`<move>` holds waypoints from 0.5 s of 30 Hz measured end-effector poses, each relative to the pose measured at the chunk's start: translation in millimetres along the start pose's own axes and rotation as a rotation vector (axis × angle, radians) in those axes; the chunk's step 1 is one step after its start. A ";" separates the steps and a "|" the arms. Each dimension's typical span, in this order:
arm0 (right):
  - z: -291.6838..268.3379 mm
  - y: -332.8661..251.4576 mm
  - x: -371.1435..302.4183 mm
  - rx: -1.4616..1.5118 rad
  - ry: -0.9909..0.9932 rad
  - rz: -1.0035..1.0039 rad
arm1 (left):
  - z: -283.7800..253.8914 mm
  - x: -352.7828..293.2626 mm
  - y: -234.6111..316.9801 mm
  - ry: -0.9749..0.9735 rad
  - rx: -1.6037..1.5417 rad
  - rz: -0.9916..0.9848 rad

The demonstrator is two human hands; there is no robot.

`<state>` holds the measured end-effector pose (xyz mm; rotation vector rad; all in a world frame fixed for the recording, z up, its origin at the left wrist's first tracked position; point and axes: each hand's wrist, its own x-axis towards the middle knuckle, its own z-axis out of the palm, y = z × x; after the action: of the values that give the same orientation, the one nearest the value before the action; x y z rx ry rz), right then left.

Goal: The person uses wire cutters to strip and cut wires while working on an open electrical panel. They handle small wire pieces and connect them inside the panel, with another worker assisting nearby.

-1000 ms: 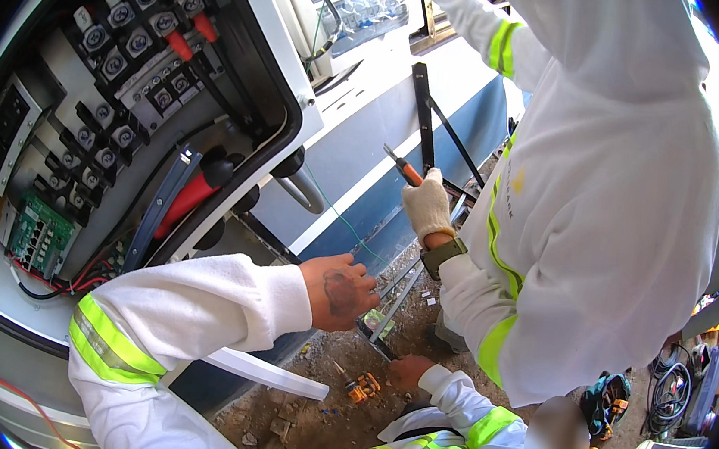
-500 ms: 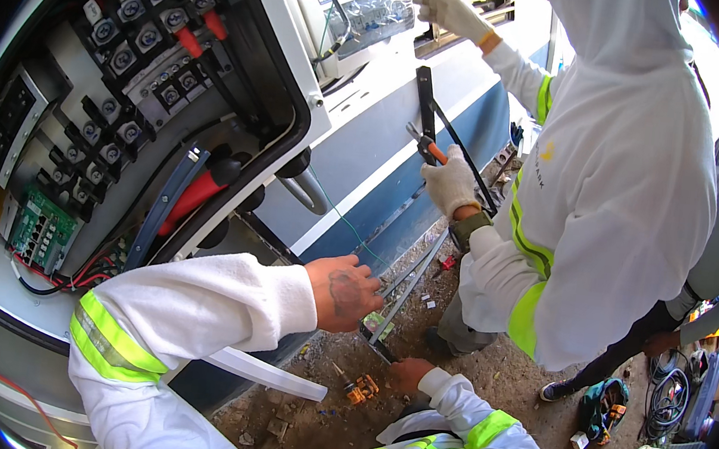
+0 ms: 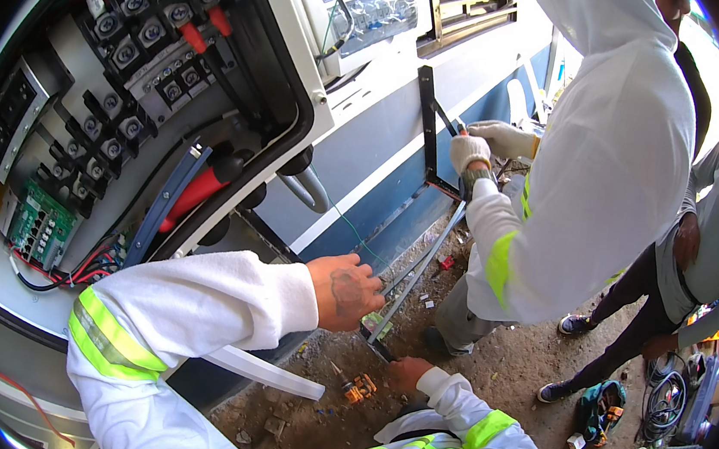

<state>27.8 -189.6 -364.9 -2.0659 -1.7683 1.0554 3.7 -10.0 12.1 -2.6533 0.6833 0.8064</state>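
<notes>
Left hand, head view: the left hand is bent over with its knuckles up, beside the grey strips; the fingertips are hidden, so I cannot tell whether they pinch anything.
Right hand: the right hand is curled at the lower end of the dark bar, apparently pinching it.
Dark bar: between the two hands, above the dirt ground; its far part is hidden behind the left hand.
Slip risk: if the right hand's grip is the main support, loosening it could drop the bar toward the orange tool on the ground.
Strip risk: the co-worker's gloved hand is at the black bracket, near the strips' upper end; a knock there could shove them toward the left hand.
Cabinet risk: the cabinet is open beside the left sleeve; an elbow swing could snag the wires. Whether they are live, I cannot tell.
</notes>
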 end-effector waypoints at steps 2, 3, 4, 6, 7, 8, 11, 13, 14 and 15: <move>-1.9 -1.7 -0.3 -0.001 -0.004 0.013 | 0.3 0.2 0.0 -0.014 0.000 -0.004; -2.7 -2.3 -0.8 -0.005 -0.015 0.016 | 0.5 0.2 -0.1 -0.008 -0.001 -0.003; -3.5 -2.8 -1.2 0.005 0.009 0.004 | 0.7 0.1 -0.1 -0.004 -0.003 -0.003; -4.8 -3.3 -2.1 0.001 0.000 -0.003 | 0.8 0.2 -0.2 -0.001 -0.007 -0.002; -5.2 -3.3 -2.8 0.006 0.011 -0.014 | 0.6 0.2 -0.3 -0.003 -0.010 -0.002; -5.6 -3.3 -3.1 -0.002 -0.001 -0.012 | 0.4 0.5 -0.4 -0.016 -0.012 -0.005; -6.1 -3.5 -3.1 -0.012 -0.028 0.012 | -0.1 1.4 -0.4 -0.033 -0.019 -0.008; -6.0 -4.2 -2.4 -0.018 -0.034 0.015 | 0.5 1.2 -0.3 -0.016 -0.024 -0.008; -5.9 -4.6 -2.4 -0.001 -0.012 0.012 | 1.1 0.8 -0.4 -0.020 -0.026 -0.011; -6.1 -5.2 -2.0 -0.020 -0.038 0.018 | 1.9 0.5 -0.7 0.003 -0.026 -0.004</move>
<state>27.7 -188.4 -356.8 -2.0906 -1.7886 1.0939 3.6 -8.8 10.4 -2.6785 0.6727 0.8157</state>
